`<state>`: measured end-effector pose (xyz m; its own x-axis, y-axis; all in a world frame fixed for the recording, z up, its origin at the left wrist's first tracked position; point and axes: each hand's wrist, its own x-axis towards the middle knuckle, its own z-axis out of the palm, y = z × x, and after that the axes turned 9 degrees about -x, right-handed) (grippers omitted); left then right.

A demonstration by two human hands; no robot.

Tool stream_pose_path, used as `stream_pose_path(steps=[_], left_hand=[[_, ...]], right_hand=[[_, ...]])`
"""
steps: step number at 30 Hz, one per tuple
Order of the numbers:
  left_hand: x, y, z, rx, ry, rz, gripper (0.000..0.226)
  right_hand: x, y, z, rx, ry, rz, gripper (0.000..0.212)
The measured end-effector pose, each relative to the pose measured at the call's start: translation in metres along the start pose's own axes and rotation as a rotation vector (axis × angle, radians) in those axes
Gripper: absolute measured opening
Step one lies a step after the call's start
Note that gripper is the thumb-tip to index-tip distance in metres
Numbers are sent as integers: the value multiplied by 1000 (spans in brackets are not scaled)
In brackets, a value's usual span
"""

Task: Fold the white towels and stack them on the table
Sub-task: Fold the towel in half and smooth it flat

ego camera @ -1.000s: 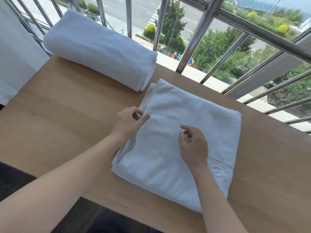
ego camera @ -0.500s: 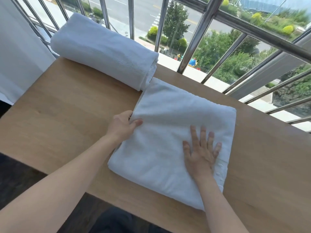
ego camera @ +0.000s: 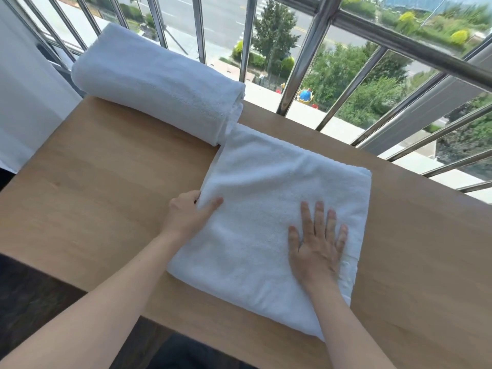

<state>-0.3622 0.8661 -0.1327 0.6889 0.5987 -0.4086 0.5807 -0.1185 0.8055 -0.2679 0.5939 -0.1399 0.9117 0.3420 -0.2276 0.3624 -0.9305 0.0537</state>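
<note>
A folded white towel (ego camera: 271, 198) lies flat in the middle of the wooden table (ego camera: 106, 187). My left hand (ego camera: 190, 214) grips its left edge, thumb on top and fingers tucked under the fold. My right hand (ego camera: 318, 243) lies flat on the towel's right half, fingers spread and pressing down. A second white towel (ego camera: 157, 83), folded into a thick bundle, rests at the table's far left corner, its end touching the flat towel's far corner.
A metal railing (ego camera: 314, 49) runs along the table's far edge, with a street and trees below. A white curtain (ego camera: 24, 97) hangs at the left. Bare wood shows left and right of the towel.
Both hands pinched the towel's top layer a second ago. My right hand has since flattened onto the towel and my left has moved to grip the left edge. The towel lies smoother.
</note>
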Motion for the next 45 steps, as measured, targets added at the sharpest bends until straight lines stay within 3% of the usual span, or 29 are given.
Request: stream_pose_path(steps=[4,8,18,21,25,29,32,36,40,43,45], left_hand=[[34,34,5,-26,6,8,64],[44,35,11,-19,134,173,49],[44,24,18,-8,200,131,48],[39,26,6,25,153,41,50],[-3,-5,-22,238,-42,-50,63],[-28,-26,-36,185,-179,-94,47],[-30,-31,-31,-5,-148,-89,31],[-22,-24,-16,-125,-71,-16,36],[-27,-6,2,45,70,142,32],[-76,-17,33,257,264,359,44],[-113,-28,63,356,155,458,45]], right_hand=[[-1,0,0,-4,39,-8,64],[-1,0,3,16,65,-13,63],[2,0,6,7,82,-21,63],[1,0,5,2,70,-13,63],[1,-1,4,-6,57,-3,63],[2,0,7,0,69,6,63],[3,2,10,5,72,4,62],[2,12,10,28,57,53,61],[-5,24,8,51,-8,199,59],[-17,21,6,80,-55,331,59],[-21,19,4,108,-78,393,60]])
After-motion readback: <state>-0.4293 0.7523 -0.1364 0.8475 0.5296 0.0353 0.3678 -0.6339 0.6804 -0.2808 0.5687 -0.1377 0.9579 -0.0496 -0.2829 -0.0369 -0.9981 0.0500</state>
